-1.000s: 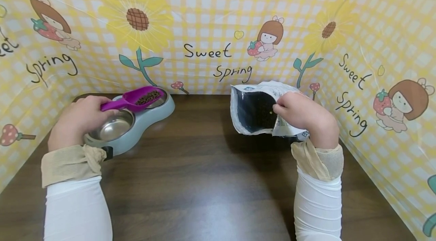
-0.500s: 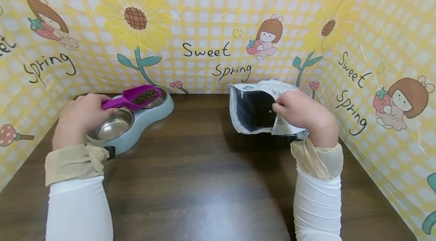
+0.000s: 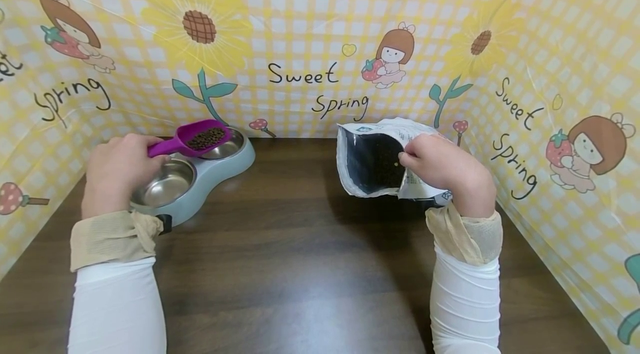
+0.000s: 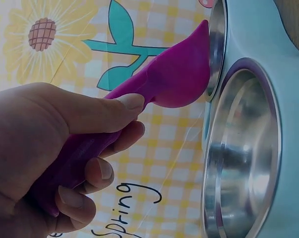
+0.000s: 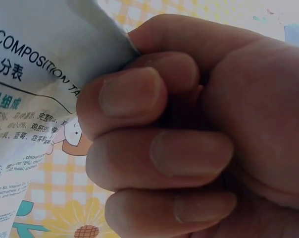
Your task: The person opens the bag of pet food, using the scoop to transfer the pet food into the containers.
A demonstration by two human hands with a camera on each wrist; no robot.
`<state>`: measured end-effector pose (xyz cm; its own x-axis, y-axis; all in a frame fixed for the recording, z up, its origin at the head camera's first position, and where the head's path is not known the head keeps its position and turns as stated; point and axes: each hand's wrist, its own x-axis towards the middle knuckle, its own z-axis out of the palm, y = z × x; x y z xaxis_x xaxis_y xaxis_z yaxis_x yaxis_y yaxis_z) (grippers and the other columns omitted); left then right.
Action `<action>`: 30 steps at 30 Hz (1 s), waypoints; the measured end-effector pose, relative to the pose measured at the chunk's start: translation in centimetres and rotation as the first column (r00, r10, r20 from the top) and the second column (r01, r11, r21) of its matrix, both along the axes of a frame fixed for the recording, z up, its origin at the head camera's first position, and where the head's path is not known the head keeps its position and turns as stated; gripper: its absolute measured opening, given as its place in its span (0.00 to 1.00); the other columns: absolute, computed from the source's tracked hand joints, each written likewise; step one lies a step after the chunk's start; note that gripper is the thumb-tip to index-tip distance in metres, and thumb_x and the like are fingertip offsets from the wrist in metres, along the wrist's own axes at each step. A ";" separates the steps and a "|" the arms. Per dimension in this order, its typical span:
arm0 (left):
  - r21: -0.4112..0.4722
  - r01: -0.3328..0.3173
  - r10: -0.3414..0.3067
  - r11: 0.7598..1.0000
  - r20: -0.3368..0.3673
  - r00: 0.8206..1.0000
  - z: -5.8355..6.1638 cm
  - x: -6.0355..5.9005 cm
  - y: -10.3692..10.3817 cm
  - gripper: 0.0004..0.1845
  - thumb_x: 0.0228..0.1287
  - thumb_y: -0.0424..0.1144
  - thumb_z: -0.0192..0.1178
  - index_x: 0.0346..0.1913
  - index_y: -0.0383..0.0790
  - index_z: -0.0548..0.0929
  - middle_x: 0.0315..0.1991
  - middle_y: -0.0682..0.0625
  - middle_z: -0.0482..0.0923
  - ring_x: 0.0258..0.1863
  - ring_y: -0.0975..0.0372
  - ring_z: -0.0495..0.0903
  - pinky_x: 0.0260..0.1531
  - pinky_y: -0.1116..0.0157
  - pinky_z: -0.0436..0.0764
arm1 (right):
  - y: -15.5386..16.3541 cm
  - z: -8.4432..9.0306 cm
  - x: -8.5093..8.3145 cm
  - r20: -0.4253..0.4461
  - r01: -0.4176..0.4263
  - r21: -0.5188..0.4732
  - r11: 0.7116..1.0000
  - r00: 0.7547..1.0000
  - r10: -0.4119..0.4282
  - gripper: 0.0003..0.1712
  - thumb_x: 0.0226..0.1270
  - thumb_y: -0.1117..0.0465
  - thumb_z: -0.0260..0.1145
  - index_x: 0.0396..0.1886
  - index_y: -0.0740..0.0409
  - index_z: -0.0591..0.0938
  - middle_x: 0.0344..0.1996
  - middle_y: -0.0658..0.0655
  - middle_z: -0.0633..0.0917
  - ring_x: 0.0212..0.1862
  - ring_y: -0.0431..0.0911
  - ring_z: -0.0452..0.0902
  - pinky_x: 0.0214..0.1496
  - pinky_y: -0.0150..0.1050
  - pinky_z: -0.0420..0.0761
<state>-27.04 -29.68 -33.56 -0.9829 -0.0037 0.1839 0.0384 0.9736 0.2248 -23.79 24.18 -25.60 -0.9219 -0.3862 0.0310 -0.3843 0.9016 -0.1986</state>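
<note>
My left hand (image 3: 117,170) grips the handle of a purple scoop (image 4: 181,69), thumb along the top and fingers curled below. Small brown kibble (image 3: 206,139) lies in the scoop, which is held over the far bowl of a pale blue double pet bowl (image 3: 202,193). The near steel bowl (image 4: 246,153) shows a bare metal inside. On the right, my right hand (image 3: 440,168) pinches the edge of a white food bag (image 3: 345,162) between thumb and curled fingers. The bag's mouth gapes toward the left, with dark kibble (image 3: 387,168) inside; printed text shows in the right wrist view.
The pet bowl stands at the back left of a dark wooden table (image 3: 280,265). A yellow checked cloth wall (image 3: 300,26) with flower and doll prints closes off the back and both sides.
The scoop's kibble-filled head has tilted and shifted slightly left over the far bowl, while my left hand has edged a little to the right. My right hand and the bag stay nearly still.
</note>
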 end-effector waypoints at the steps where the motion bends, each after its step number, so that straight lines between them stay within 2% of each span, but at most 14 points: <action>1: -0.004 0.001 -0.001 1.000 -0.003 1.000 0.0 0.0 0.1 0.17 0.73 0.46 0.64 0.54 0.37 0.87 0.34 0.33 0.85 0.31 0.39 0.80 0.29 0.47 0.72 | 0.0 0.0 0.0 0.001 -0.001 0.000 1.000 1.000 0.001 0.30 0.82 0.60 0.56 0.12 0.49 0.68 0.14 0.45 0.64 0.21 0.43 0.64 0.33 0.39 0.68; 8: -0.040 0.000 -0.001 0.999 -0.020 1.000 0.1 -0.2 0.5 0.18 0.73 0.46 0.65 0.57 0.37 0.86 0.40 0.27 0.86 0.34 0.34 0.82 0.33 0.40 0.75 | 0.1 0.0 0.0 -0.004 -0.006 0.006 1.000 1.000 0.006 0.30 0.83 0.60 0.56 0.12 0.49 0.69 0.14 0.45 0.64 0.21 0.43 0.64 0.33 0.39 0.68; 13: -0.042 -0.011 0.009 0.999 -0.025 1.000 0.1 -0.1 0.9 0.20 0.73 0.44 0.64 0.62 0.38 0.86 0.43 0.25 0.85 0.36 0.32 0.82 0.34 0.38 0.75 | 0.0 0.0 0.1 -0.006 -0.015 -0.001 1.000 1.000 0.015 0.31 0.83 0.61 0.56 0.12 0.48 0.66 0.14 0.45 0.61 0.20 0.42 0.60 0.34 0.39 0.67; 20: -0.036 -0.025 0.023 0.999 -0.060 0.998 -0.5 -0.2 1.1 0.18 0.71 0.43 0.64 0.59 0.40 0.87 0.39 0.27 0.86 0.34 0.33 0.80 0.30 0.39 0.74 | 0.0 0.1 0.1 -0.011 -0.020 0.005 1.000 1.000 0.020 0.31 0.82 0.62 0.55 0.12 0.47 0.63 0.14 0.45 0.60 0.20 0.42 0.58 0.34 0.39 0.67; 26: -0.067 -0.021 0.015 0.998 -0.079 0.997 -0.4 -0.4 1.4 0.17 0.71 0.42 0.63 0.59 0.43 0.88 0.42 0.25 0.86 0.37 0.30 0.81 0.29 0.37 0.74 | -0.1 0.2 0.1 -0.010 -0.019 0.008 1.000 1.000 0.019 0.31 0.83 0.61 0.55 0.12 0.47 0.64 0.14 0.45 0.60 0.20 0.42 0.59 0.34 0.39 0.67; 30: -0.082 -0.013 0.006 0.997 -0.084 0.996 -0.4 -0.5 1.7 0.16 0.70 0.41 0.64 0.57 0.43 0.88 0.40 0.26 0.86 0.35 0.31 0.81 0.28 0.39 0.74 | -0.1 0.1 0.1 -0.006 -0.017 0.004 1.000 1.000 0.017 0.31 0.83 0.61 0.55 0.12 0.48 0.64 0.14 0.45 0.60 0.20 0.42 0.59 0.34 0.39 0.67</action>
